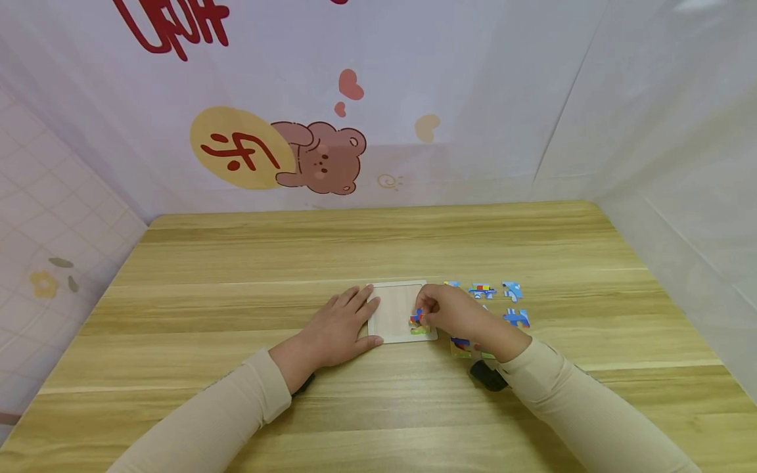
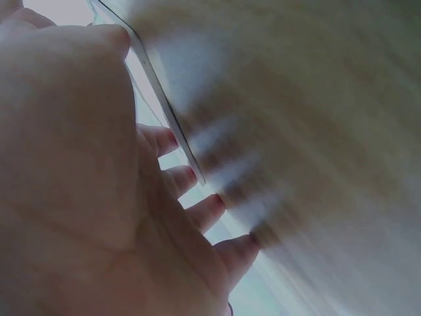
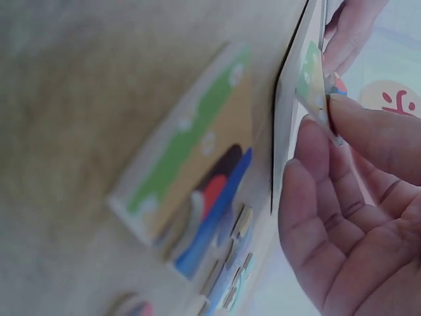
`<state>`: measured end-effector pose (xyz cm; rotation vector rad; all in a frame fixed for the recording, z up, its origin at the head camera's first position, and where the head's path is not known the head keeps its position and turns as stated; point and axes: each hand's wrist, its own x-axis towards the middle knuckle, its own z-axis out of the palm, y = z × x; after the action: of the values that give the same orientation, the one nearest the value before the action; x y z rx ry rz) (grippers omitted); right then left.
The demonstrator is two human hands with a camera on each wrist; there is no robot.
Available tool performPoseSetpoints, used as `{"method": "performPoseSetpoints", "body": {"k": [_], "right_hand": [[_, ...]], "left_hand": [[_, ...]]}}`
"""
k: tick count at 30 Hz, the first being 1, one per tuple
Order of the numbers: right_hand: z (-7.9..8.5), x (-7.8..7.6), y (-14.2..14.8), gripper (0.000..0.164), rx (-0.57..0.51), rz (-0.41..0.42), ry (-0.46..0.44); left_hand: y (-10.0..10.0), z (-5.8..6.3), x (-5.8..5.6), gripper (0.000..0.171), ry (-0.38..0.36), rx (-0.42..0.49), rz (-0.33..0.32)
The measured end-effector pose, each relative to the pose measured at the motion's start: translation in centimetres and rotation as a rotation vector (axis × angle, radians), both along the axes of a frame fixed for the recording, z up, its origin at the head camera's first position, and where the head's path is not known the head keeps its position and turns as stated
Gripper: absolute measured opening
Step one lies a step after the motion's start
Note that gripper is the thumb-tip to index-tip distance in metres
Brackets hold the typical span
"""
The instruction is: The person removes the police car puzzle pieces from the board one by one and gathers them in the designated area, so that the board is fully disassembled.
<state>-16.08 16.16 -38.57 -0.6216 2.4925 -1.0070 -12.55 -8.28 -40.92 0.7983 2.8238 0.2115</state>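
A shallow pale wooden puzzle tray (image 1: 392,312) lies on the table between the two hands. My left hand (image 1: 340,328) rests at its left side, fingers spread, with fingertips and thumb on the rim; the left wrist view shows the fingers (image 2: 205,212) along the edge. Over the tray's lower right corner, my right hand (image 1: 452,312) pinches a puzzle piece (image 3: 312,87) between thumb and fingers. That piece shows green and tan and stands tilted in the right wrist view. Red and blue colour shows beside the thumb; whether it belongs to the same piece, I cannot tell.
Several loose puzzle pieces lie right of the tray, including a blue one (image 1: 517,318), a light blue one (image 1: 512,291) and one with a multicoloured picture (image 1: 482,290). The right forearm covers some. A green-edged piece (image 3: 197,151) lies near the right wrist. A printed cloth (image 1: 473,98) hangs behind.
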Motion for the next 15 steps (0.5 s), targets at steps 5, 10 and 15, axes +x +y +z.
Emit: {"method": "performPoseSetpoints", "body": {"k": [5, 10, 15], "right_hand": [[0.1, -0.1, 0.4, 0.010, -0.076, 0.003, -0.036], [0.3, -0.1, 1.2, 0.007, -0.105, -0.016, -0.045], [0.7, -0.3, 2.3, 0.005, -0.134, -0.029, -0.030]], "left_hand": [[0.0, 0.0, 0.0, 0.074, -0.001, 0.006, 0.001], [0.0, -0.1, 0.0, 0.074, 0.001, 0.003, -0.006], [-0.1, -0.1, 0.0, 0.074, -0.001, 0.004, -0.008]]}}
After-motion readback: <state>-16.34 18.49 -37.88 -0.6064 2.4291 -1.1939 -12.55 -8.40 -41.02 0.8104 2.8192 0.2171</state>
